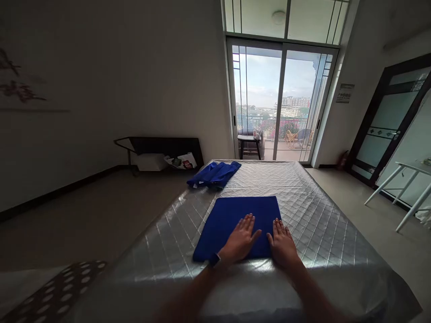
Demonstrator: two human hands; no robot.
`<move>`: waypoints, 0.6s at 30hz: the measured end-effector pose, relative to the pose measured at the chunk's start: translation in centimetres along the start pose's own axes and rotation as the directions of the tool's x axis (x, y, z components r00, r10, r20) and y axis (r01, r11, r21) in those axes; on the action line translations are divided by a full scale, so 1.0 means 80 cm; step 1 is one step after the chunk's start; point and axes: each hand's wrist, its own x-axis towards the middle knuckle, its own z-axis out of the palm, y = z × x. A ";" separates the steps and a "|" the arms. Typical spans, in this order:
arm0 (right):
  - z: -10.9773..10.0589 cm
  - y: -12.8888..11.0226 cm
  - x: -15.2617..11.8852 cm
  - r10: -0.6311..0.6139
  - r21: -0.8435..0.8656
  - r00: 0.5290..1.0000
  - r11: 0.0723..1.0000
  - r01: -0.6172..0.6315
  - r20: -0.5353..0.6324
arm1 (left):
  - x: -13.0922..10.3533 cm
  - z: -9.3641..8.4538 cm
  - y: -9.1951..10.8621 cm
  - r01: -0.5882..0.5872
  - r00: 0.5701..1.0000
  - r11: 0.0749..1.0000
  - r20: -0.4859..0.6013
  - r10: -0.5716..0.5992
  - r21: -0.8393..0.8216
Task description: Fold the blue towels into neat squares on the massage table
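Note:
A blue folded cloth lies flat in a neat rectangle on a table with a silvery quilted cover. My left hand rests palm down on the middle of the cloth, fingers stretched out and thumb apart; a dark band circles that wrist. At the cloth's right edge my right hand lies flat too, fingers extended, partly on the cloth and partly over the cover. Farther back on the left, a second blue cloth, crumpled, with small white tags, sits at the table's edge.
Behind the table stand a sliding glass door and a dark stool. A low black rack holding a white box and a bag is against the left wall. On the right are a white-legged table and a dark-framed door.

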 end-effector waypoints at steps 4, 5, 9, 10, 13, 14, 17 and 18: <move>0.005 0.005 0.001 -0.076 -0.054 0.997 0.996 0.076 0.001 | 0.011 0.012 0.061 -0.194 0.981 0.978 0.015 0.196 -0.070; 0.005 0.005 0.001 -0.086 -0.059 0.996 0.995 0.085 0.000 | 0.011 0.012 0.064 -0.189 0.981 0.979 0.035 0.192 -0.082; 0.002 0.002 0.000 -0.065 -0.029 0.998 0.998 0.064 -0.018 | -0.006 0.001 0.030 -0.051 0.992 0.994 0.107 0.061 -0.093; 0.000 0.000 0.000 -0.055 -0.018 0.998 0.998 0.055 -0.022 | -0.014 -0.003 0.014 0.002 0.992 0.996 0.123 0.008 -0.084; -0.002 -0.002 -0.001 -0.026 0.004 1.000 1.000 0.026 -0.011 | -0.046 -0.010 -0.043 0.162 0.978 0.986 0.139 -0.156 -0.029; -0.002 -0.001 -0.001 -0.021 0.006 1.000 1.000 0.021 -0.002 | -0.058 -0.010 -0.062 0.204 0.971 0.979 0.132 -0.202 -0.005; -0.001 0.001 0.000 -0.011 -0.004 1.000 1.000 0.011 0.018 | -0.087 -0.006 -0.104 0.262 0.960 0.964 0.092 -0.266 0.050; -0.001 0.002 0.001 -0.008 -0.009 1.000 1.000 0.009 0.022 | -0.094 -0.004 -0.112 0.263 0.961 0.963 0.079 -0.267 0.058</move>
